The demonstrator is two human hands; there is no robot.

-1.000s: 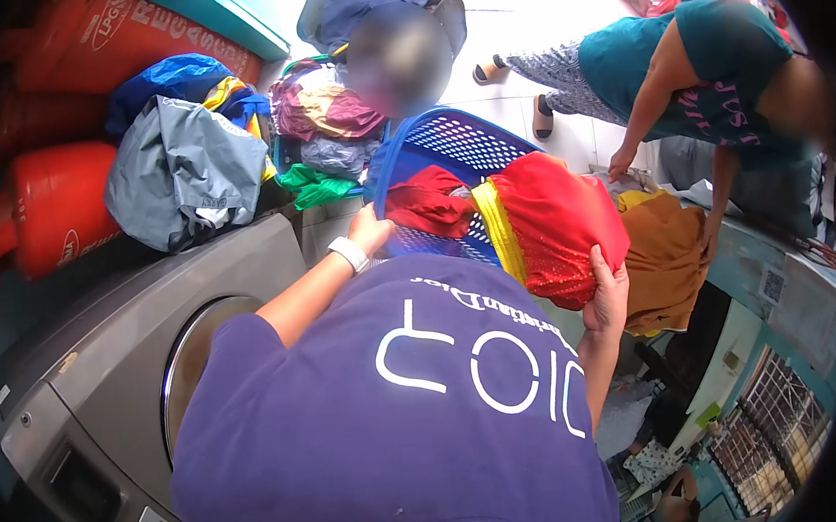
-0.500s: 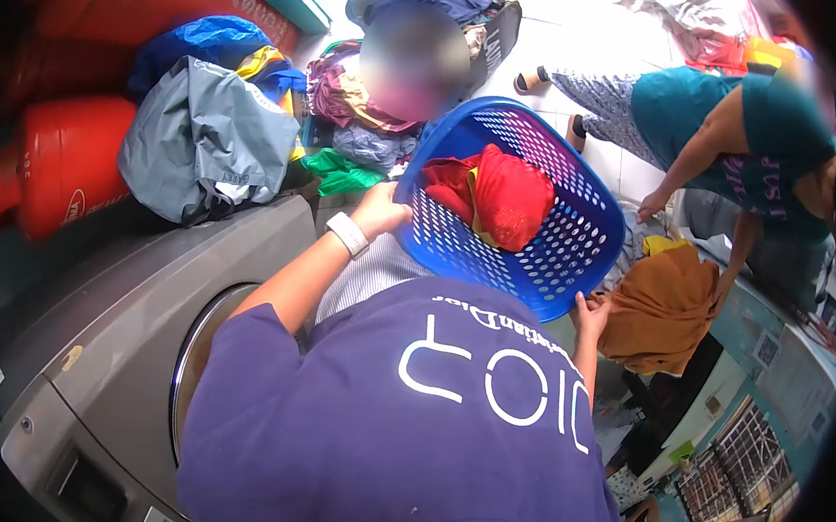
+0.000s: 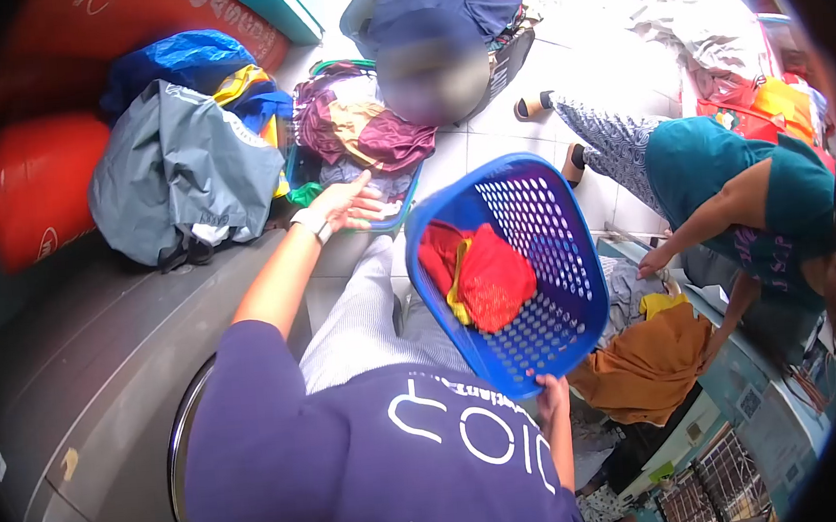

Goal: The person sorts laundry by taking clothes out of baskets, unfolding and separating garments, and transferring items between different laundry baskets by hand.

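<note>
A blue perforated laundry basket is tilted in front of my body. Red cloth with a yellow edge lies inside it. My right hand grips the basket's near rim. My left hand, with a white watch band on the wrist, is off the basket. Its fingers are spread and nothing is in them. Close by that hand is a container of laundry with maroon, grey and green cloth.
At left stand a grey front-loading machine, a grey bag and a red gas cylinder. On the right, a person in a teal shirt handles brown cloth at a counter. Dark blue cloth lies at the back.
My left hand has let go of the basket's rim and opened toward the laundry container. The basket has moved lower in view, still held by my right hand.
</note>
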